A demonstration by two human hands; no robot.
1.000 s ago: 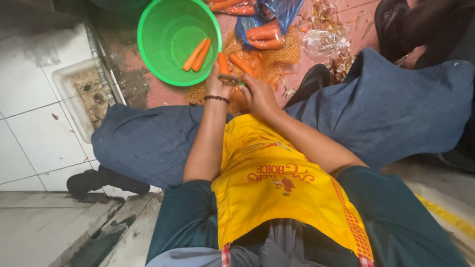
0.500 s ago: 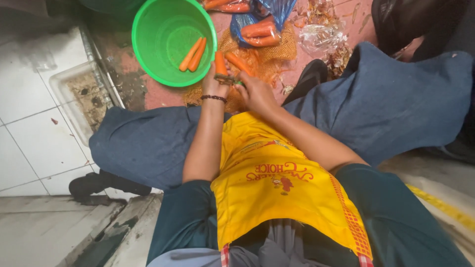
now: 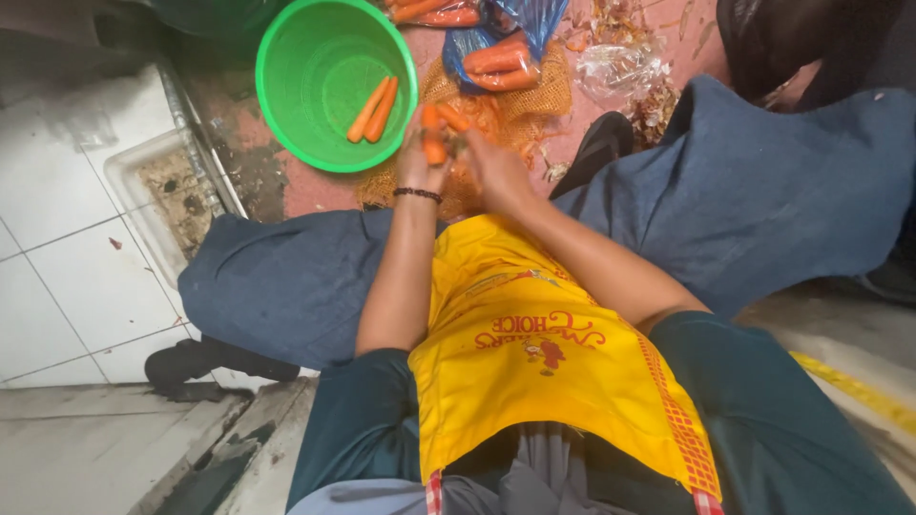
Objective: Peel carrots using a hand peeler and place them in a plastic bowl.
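My left hand (image 3: 417,164), with a dark bead bracelet at the wrist, grips an orange carrot (image 3: 432,136) that stands upright between my knees. My right hand (image 3: 496,167) is closed beside it on a small tool at the carrot; the tool itself is too blurred to make out. Both hands hover over a burlap sack (image 3: 534,95) strewn with orange peelings. A green plastic bucket (image 3: 286,105) just left of my hands holds two peeled carrots (image 3: 374,108).
More carrots (image 3: 496,59) lie on a blue plastic bag behind my hands, and a clear plastic bag (image 3: 620,72) lies to the right. A floor drain (image 3: 176,195) sits in white tiles at the left. My blue-trousered knees spread either side, under a yellow apron (image 3: 534,353).
My hands have lifted the carrot slightly and kept working it. The view has shifted a little; the bucket and its two carrots are unchanged.
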